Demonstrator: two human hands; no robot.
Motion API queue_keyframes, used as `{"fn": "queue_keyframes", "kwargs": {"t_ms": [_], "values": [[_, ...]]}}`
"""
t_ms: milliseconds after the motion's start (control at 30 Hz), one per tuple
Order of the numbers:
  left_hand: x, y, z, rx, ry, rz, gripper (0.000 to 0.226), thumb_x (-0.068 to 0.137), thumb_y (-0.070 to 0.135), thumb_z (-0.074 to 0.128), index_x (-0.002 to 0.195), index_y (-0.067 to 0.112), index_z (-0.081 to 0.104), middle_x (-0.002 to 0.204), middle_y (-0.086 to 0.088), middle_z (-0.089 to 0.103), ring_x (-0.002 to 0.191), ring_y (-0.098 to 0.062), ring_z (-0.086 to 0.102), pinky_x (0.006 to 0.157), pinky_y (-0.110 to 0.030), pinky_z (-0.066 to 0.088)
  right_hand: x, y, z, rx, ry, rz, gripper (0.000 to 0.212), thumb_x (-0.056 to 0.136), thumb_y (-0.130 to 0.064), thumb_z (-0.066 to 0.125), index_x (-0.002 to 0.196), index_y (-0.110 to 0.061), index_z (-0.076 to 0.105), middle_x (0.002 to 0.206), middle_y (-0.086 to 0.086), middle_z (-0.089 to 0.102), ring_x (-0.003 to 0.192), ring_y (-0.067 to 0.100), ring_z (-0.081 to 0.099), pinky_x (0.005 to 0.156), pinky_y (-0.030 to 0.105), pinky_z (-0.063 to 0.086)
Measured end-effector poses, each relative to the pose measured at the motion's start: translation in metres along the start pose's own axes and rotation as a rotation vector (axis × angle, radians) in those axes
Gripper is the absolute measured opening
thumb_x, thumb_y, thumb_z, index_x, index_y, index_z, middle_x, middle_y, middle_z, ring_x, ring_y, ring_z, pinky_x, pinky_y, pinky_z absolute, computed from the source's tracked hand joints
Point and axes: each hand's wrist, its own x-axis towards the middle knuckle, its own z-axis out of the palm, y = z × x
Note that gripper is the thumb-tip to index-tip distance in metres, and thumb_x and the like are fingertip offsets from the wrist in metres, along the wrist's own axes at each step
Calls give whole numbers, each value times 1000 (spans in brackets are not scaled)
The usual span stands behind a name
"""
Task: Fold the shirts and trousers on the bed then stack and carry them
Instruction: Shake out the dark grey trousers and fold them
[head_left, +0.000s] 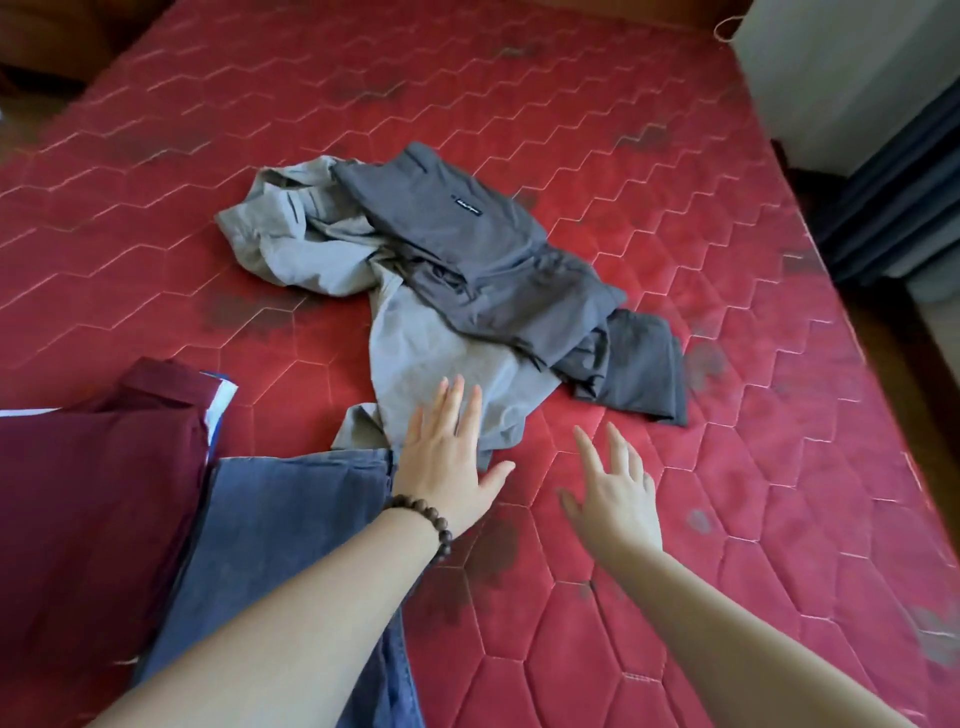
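Note:
Light grey trousers lie crumpled in the middle of the red mattress. Dark grey trousers are heaped over their right side. My left hand, with a bead bracelet at the wrist, reaches out with straight fingers over the near end of the light grey trousers. My right hand is stretched out open above the bare mattress, to the right of that end, holding nothing. At the near left lie folded blue trousers and a folded maroon shirt.
A white and blue garment edge peeks from under the maroon shirt. Dark curtains and a white wall stand past the bed's right edge. Dark wooden furniture sits at the far left.

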Motion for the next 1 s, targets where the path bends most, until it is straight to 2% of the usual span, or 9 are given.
{"fn": "queue_keyframes", "kwargs": {"t_ms": [200, 367, 467, 533, 600, 667, 767, 900, 1000], "values": [[80, 27, 30, 138, -25, 122, 102, 84, 68, 48, 152, 16, -7, 161, -7, -10, 148, -22, -11, 120, -45, 5, 80, 45, -1, 49, 67, 49, 86, 84, -51, 63, 150, -35, 10, 161, 8, -5, 148, 26, -5, 118, 51, 12], [154, 36, 55, 126, 25, 174, 96, 85, 52, 60, 153, 19, 1, 162, -3, -2, 148, -23, -2, 119, -43, 6, 140, 66, 8, 38, -91, 22, 102, 75, -67, 62, 147, -47, -8, 159, 0, -19, 147, 28, -13, 114, 61, 2], [167, 32, 74, 86, 54, 189, 68, 90, 33, 58, 149, 17, 28, 156, -3, 28, 142, -22, 26, 114, -38, 20, 152, 66, 27, 64, -74, 84, 83, 80, -74, 47, 148, -49, 6, 161, -3, -7, 147, 26, -6, 113, 60, -1], [168, 31, 79, 50, 158, 190, 41, 89, 15, 55, 129, 11, 57, 134, -8, 55, 123, -27, 48, 101, -39, 34, 152, 64, 34, 118, 65, 104, 57, 91, -57, 45, 144, -45, 29, 159, 0, 12, 145, 28, 7, 114, 58, 1], [171, 35, 76, 16, 206, 143, 23, 88, 9, 53, 106, 7, 68, 109, -12, 65, 103, -31, 55, 83, -40, 41, 149, 64, 35, 186, 229, 109, 33, 96, -38, 46, 127, -32, 54, 145, 1, 37, 132, 33, 29, 112, 53, 18], [167, 39, 70, -5, 237, 114, 17, 91, 15, 54, 95, 8, 69, 93, -12, 64, 94, -32, 56, 69, -38, 38, 140, 66, 33, 200, 339, 100, 22, 97, -33, 46, 106, -20, 62, 123, 2, 51, 113, 32, 40, 97, 45, 32], [146, 48, 65, -13, 260, 144, 23, 95, 21, 54, 81, 4, 62, 83, -15, 60, 86, -35, 56, 62, -40, 35, 111, 72, 34, 147, 360, 72, 23, 98, -34, 46, 99, -17, 61, 106, 5, 53, 100, 32, 42, 81, 39, 31], [92, 71, 65, -32, 233, 189, 26, 90, 15, 61, 67, 6, 53, 70, -15, 57, 70, -36, 56, 59, -40, 39, 53, 83, 37, 93, 238, 62, 28, 99, -38, 42, 107, -17, 59, 99, 6, 58, 96, 32, 48, 81, 41, 31], [38, 96, 76, -45, 132, 170, 22, 91, 18, 59, 70, 11, 55, 73, -11, 59, 73, -35, 56, 64, -40, 39, -3, 98, 38, 85, 140, 122, 27, 99, -38, 42, 110, -20, 57, 102, 5, 61, 97, 32, 51, 81, 41, 33]]}}
